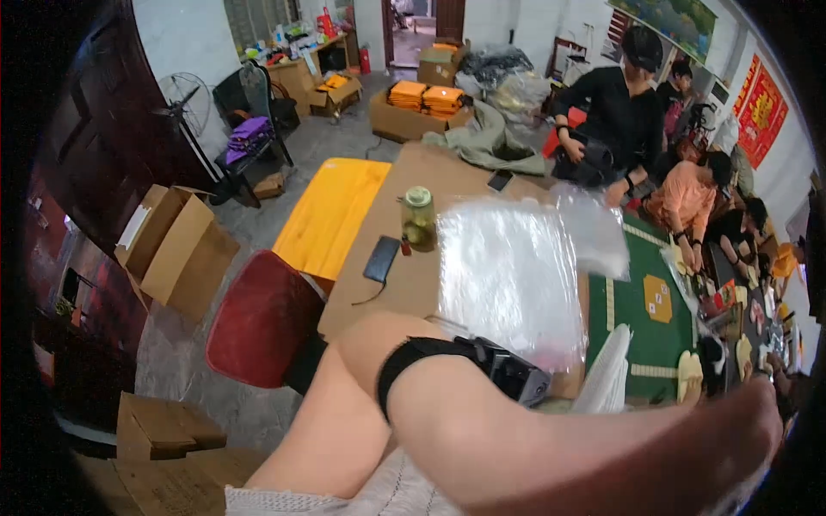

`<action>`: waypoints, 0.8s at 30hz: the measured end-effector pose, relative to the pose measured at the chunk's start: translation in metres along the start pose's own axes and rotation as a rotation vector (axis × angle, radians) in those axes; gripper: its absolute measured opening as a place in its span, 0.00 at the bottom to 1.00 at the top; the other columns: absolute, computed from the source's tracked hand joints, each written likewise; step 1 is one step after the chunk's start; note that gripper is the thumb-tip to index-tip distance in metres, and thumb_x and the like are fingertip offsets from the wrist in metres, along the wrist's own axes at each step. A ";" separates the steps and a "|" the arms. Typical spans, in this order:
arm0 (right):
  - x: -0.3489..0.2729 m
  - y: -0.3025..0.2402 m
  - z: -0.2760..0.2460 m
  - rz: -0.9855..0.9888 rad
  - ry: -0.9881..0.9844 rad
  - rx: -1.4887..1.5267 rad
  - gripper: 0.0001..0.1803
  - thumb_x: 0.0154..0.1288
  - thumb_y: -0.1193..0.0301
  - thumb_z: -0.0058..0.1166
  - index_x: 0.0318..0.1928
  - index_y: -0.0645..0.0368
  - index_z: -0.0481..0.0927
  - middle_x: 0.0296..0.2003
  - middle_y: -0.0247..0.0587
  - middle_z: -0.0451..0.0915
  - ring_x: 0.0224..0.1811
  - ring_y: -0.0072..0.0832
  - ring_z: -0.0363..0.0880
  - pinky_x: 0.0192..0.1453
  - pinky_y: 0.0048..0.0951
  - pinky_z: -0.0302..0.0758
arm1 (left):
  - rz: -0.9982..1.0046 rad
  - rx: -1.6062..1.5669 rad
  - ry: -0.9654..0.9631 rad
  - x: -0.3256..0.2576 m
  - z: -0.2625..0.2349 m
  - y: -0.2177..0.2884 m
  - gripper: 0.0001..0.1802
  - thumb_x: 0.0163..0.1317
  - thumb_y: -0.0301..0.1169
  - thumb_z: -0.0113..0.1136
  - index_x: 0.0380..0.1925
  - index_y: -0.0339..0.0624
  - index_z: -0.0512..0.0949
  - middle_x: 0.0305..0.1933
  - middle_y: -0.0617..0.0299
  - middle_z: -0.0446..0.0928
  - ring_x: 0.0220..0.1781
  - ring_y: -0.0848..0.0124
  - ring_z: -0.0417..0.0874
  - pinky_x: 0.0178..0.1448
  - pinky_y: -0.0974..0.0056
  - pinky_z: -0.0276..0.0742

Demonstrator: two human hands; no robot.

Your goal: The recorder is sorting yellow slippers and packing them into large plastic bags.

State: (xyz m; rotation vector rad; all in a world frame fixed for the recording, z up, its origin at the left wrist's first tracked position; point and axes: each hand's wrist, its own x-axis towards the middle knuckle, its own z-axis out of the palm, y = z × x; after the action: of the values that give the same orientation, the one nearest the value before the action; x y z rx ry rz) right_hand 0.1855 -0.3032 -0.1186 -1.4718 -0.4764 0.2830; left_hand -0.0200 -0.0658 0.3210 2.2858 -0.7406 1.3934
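Note:
One bare arm of mine fills the lower picture. It rises from the lower left, bends, and runs right to the rim. A black strap with a small black device (pixel 508 371) is wrapped round it. My left hand (pixel 759 420) lies at the far right edge, dark and blurred, so its fingers and any hold are unclear. My right hand is out of the picture. Just beyond the arm, a stack of clear plastic bags (pixel 509 268) lies on a brown table (pixel 404 288).
On the table stand a glass jar (pixel 419 219), a black phone with a cable (pixel 382 258) and another phone (pixel 500 180). A yellow cloth (pixel 331 211), red chair (pixel 262 318) and cardboard boxes (pixel 176 245) sit left. A person in black (pixel 619 112) and one in orange (pixel 688 202) work right.

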 end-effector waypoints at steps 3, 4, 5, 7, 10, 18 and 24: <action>-0.001 -0.061 0.040 -0.007 -0.024 -0.046 0.23 0.68 0.76 0.51 0.62 0.70 0.69 0.55 0.48 0.77 0.57 0.36 0.79 0.60 0.35 0.77 | -0.018 0.047 -0.014 -0.016 0.005 0.005 0.17 0.70 0.35 0.55 0.53 0.37 0.79 0.59 0.47 0.72 0.57 0.60 0.75 0.63 0.58 0.70; 0.002 -0.084 0.052 -0.014 -0.038 -0.052 0.23 0.68 0.76 0.51 0.62 0.70 0.69 0.55 0.48 0.77 0.57 0.36 0.79 0.60 0.35 0.77 | -0.022 0.073 -0.024 -0.020 0.005 0.008 0.16 0.71 0.34 0.54 0.52 0.36 0.79 0.57 0.48 0.74 0.55 0.62 0.76 0.62 0.60 0.71; 0.007 -0.107 0.063 -0.022 -0.058 -0.053 0.23 0.68 0.76 0.51 0.62 0.70 0.69 0.55 0.48 0.77 0.57 0.36 0.79 0.60 0.35 0.77 | -0.025 0.105 -0.038 -0.023 0.004 0.013 0.16 0.71 0.33 0.54 0.52 0.35 0.79 0.55 0.50 0.75 0.53 0.64 0.78 0.61 0.62 0.72; 0.017 -0.093 0.050 -0.072 -0.051 -0.060 0.23 0.68 0.76 0.51 0.62 0.70 0.69 0.55 0.48 0.77 0.57 0.36 0.79 0.60 0.35 0.77 | 0.018 0.143 -0.053 -0.022 0.004 0.018 0.15 0.73 0.32 0.52 0.51 0.34 0.79 0.50 0.53 0.79 0.50 0.68 0.81 0.59 0.65 0.75; 0.010 -0.011 -0.033 -0.135 -0.011 -0.073 0.23 0.67 0.75 0.51 0.62 0.70 0.69 0.55 0.48 0.77 0.57 0.36 0.79 0.60 0.35 0.77 | 0.089 0.174 -0.079 -0.024 -0.006 0.021 0.13 0.75 0.29 0.50 0.50 0.32 0.80 0.44 0.57 0.84 0.44 0.74 0.85 0.56 0.71 0.79; 0.016 -0.056 0.011 0.087 0.285 0.265 0.25 0.65 0.73 0.53 0.60 0.70 0.71 0.54 0.47 0.79 0.54 0.35 0.80 0.58 0.34 0.77 | -0.524 0.248 -0.230 -0.145 0.074 -0.065 0.20 0.55 0.21 0.62 0.50 0.40 0.78 0.50 0.52 0.77 0.52 0.55 0.80 0.54 0.57 0.78; 0.013 -0.083 0.014 0.039 0.239 0.328 0.21 0.70 0.75 0.55 0.61 0.70 0.71 0.54 0.43 0.79 0.56 0.32 0.80 0.60 0.31 0.75 | -0.767 0.226 -0.614 -0.299 0.150 -0.104 0.24 0.49 0.37 0.71 0.47 0.46 0.79 0.63 0.48 0.72 0.64 0.49 0.73 0.62 0.51 0.73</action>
State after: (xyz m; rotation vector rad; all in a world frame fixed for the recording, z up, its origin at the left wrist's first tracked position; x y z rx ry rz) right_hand 0.1820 -0.2923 -0.0342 -1.1760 -0.1971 0.2017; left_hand 0.0363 0.0078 -0.0174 2.7479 0.1920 0.4418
